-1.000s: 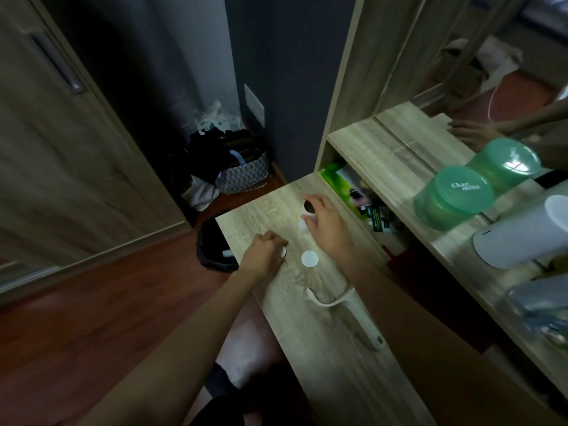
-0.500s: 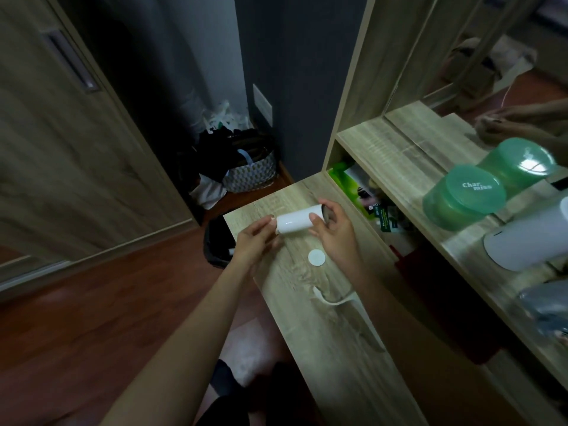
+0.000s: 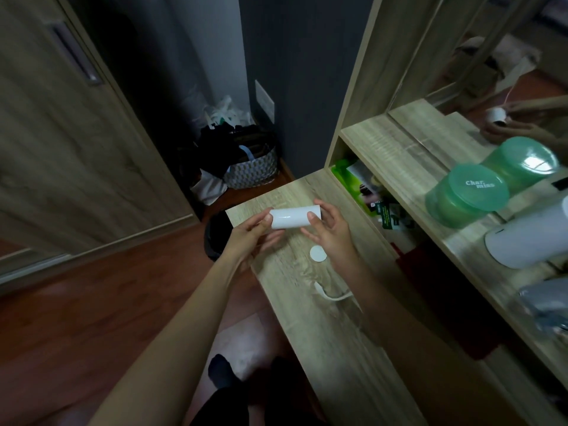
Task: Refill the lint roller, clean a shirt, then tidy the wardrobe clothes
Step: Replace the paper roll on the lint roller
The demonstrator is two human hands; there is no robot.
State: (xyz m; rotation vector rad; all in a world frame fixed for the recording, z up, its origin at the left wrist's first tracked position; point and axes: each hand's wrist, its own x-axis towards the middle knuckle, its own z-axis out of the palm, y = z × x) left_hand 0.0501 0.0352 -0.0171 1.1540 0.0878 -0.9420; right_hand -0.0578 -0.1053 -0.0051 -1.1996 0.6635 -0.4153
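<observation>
A white lint-roller refill roll is held level above the far end of the wooden tabletop. My left hand grips its left end and my right hand pinches its right end between thumb and fingers. A small white round cap lies on the table just below my right hand. The white lint-roller handle lies further toward me, partly hidden by my right forearm.
A black bin stands on the floor by the table's left edge. Bags and a patterned basket fill the far corner. On the right shelf sit a green tub and a white container, with packets in the niche below.
Both hands lifted the white roll off the table and turned it level; it is now held slightly higher. The view shifted a little.
</observation>
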